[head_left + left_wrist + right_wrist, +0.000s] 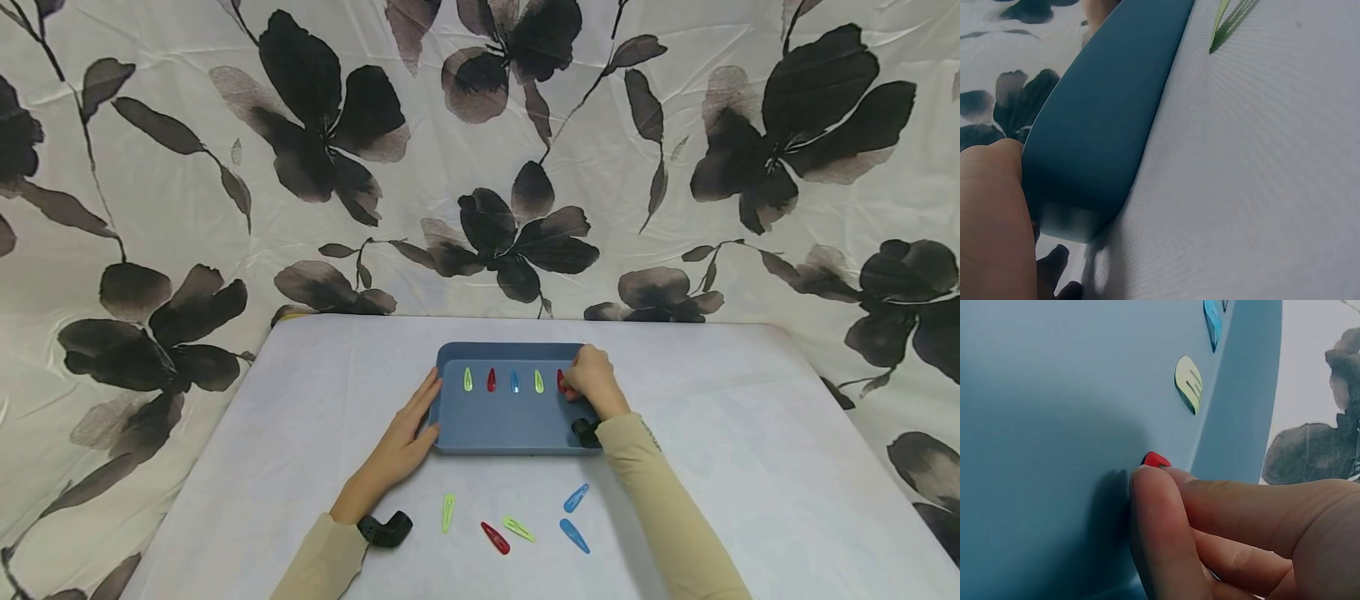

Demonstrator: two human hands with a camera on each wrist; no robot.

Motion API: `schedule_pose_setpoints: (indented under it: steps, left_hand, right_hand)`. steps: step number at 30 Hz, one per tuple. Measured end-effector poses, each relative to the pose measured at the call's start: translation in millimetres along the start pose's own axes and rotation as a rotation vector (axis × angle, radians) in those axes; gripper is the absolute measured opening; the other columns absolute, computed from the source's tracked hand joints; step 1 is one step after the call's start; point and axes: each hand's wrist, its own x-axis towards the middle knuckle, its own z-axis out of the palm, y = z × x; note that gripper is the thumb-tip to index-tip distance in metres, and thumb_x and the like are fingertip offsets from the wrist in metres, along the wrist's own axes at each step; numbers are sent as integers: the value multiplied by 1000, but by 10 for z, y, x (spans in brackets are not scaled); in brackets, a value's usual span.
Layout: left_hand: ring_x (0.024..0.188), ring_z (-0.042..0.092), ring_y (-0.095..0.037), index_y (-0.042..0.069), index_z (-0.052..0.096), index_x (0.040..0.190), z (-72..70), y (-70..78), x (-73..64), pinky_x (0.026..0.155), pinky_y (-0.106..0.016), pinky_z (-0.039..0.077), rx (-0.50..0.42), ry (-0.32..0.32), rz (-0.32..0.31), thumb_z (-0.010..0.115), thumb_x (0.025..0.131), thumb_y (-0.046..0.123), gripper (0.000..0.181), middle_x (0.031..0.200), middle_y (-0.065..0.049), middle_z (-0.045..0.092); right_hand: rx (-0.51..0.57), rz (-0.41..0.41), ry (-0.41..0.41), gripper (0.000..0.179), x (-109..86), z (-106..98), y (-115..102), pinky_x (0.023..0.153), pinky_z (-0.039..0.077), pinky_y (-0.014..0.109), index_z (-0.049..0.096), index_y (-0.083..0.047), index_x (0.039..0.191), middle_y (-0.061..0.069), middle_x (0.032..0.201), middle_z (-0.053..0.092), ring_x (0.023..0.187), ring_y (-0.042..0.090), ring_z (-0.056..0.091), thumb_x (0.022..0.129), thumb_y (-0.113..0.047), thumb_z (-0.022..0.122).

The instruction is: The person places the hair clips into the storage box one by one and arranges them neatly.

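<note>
Right hand (597,383) pinches red clip (1156,459) (rounded end showing) between fingertips. Left hand (403,435), fingers extended, touches blue-grey tray (502,427).

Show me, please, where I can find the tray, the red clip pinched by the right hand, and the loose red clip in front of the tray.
Tray (510,423): head view, on its bare floor.
Pinched red clip (1156,459): right wrist view, on its uncovered end.
Loose red clip (495,538): head view, on its middle.
</note>
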Motion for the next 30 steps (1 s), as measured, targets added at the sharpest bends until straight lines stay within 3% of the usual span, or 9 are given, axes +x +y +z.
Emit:
schedule_pose_setpoints:
  steps: [8,15,21,25,30]
  left_hand:
    - [151,14,-22,1,27,156,-13,5,-11,116,-57,17,-5,0,-6,53,90,-1,70,165,-9,16]
    - [151,14,-22,1,27,155,-12,-1,-11,118,-34,13,-10,0,2,53,90,-1,70,165,-9,16]
    - [151,14,-22,1,28,155,-14,18,-7,118,-45,15,0,7,-10,53,91,-1,69,165,-10,17]
    - [151,14,-22,0,28,155,-10,25,-3,118,-51,17,-1,10,-6,52,90,-1,69,165,-10,17]
    - [151,15,-21,0,28,155,0,26,-2,117,-55,18,13,12,-10,52,90,-1,69,165,-9,17]
  right_hand:
    - [-18,-12,1,10,-19,-1,-24,47,49,21,71,3,72,5,48,62,41,10,61,78,0,77]
    - [-19,3,-42,11,-88,-92,-83,54,55,25,72,7,84,11,57,67,53,19,70,81,-3,76]
    - [-55,-70,-31,13,-197,-224,-151,57,53,28,74,6,74,16,62,69,58,24,71,82,-5,74]
    - [-56,-120,-15,16,-283,-284,-186,55,47,28,75,4,77,17,66,70,55,21,64,86,-8,71]
    - [39,-175,-18,14,-411,-302,-246,55,49,27,76,4,84,17,72,71,61,23,66,88,-8,71]
